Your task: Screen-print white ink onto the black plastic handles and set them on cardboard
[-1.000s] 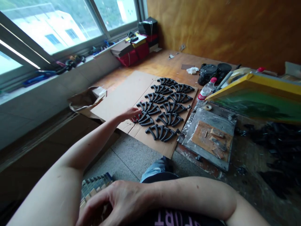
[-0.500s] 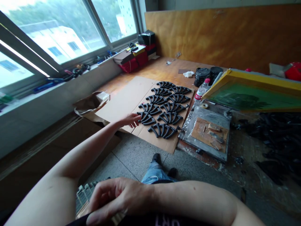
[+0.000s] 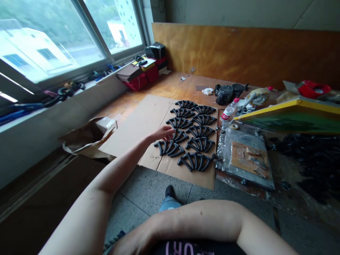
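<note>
Head view | left hand (image 3: 165,132) at black tubes (image 3: 200,131) in rows, right side of cardboard (image 3: 140,122) | can't tell if it's gripping; right hand (image 3: 132,241) too hidden | low swing could knock tubes crooked

The black curved pieces (image 3: 196,161) look like smooth plastic, their rounded surfaces glossy with highlights. Beneath them, the cardboard sheet (image 3: 138,122) is matt and mostly smooth, lightly creased. The desk (image 3: 172,85) is brown wood with a soft sheen; the upright board (image 3: 225,53) behind it is smooth, glossy wood. The bottle (image 3: 230,111) is clear, shiny plastic. The floor (image 3: 132,184) looks like dull, speckled stone, and the jeans (image 3: 170,204) are matt cloth.
</note>
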A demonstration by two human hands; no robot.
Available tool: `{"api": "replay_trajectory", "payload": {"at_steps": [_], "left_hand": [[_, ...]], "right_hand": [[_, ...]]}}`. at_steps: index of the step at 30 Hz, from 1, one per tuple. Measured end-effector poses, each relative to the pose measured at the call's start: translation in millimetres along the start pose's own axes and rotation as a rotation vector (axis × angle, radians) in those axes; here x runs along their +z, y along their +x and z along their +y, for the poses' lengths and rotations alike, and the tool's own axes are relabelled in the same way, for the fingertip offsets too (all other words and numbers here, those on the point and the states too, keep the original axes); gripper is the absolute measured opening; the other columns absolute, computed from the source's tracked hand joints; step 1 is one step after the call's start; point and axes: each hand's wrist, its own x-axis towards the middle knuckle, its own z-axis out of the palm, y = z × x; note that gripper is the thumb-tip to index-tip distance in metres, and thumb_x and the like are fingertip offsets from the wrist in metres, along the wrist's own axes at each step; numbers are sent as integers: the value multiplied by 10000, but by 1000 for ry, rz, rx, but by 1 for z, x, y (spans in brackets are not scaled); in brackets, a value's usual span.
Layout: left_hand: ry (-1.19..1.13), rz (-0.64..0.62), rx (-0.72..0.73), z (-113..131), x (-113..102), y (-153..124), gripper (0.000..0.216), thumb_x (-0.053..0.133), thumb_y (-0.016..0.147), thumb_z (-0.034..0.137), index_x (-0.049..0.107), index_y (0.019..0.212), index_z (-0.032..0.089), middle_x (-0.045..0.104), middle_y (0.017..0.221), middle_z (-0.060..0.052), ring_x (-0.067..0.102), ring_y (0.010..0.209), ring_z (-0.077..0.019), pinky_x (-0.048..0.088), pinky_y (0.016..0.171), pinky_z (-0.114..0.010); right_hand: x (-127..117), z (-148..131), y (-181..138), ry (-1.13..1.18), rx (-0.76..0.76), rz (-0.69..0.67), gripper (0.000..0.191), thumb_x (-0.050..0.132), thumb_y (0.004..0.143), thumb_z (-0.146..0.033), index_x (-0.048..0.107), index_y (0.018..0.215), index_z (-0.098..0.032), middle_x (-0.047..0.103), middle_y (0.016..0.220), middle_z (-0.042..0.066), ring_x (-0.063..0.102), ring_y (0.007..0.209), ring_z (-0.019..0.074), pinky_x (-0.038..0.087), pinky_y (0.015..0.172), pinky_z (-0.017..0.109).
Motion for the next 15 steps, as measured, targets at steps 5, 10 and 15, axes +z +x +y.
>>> {"api": "replay_trajectory", "payload": {"at_steps": [5, 10, 15], "left_hand": [[-38, 15, 52, -14, -51, 23, 550, 611, 754, 657, 636, 953, 145, 690, 739, -56, 610, 585, -121, 473, 530, -237], [-129, -57, 176, 0, -35, 66, 475, 572, 816, 596, 629, 967, 149, 677, 765, -43, 598, 600, -100, 476, 557, -225], [-82, -344, 219, 20, 8, 94, 444, 600, 806, 586, 615, 899, 151, 690, 776, -43, 627, 644, -123, 488, 588, -248]], "right_hand": [[-19, 10, -54, -431, 203, 631, 252, 536, 857, -145, 643, 1065, -239, 684, 1131, -10, 603, 1061, 164, 461, 762, 254], [-27, 45, -57, -570, 396, 768, 270, 470, 902, -212, 618, 1111, -296, 685, 1152, -57, 607, 1011, 156, 427, 667, 265], [-49, 75, -24, -596, 412, 882, 156, 501, 914, -271, 653, 937, -247, 662, 1209, -91, 576, 1106, 138, 420, 619, 210]]}}
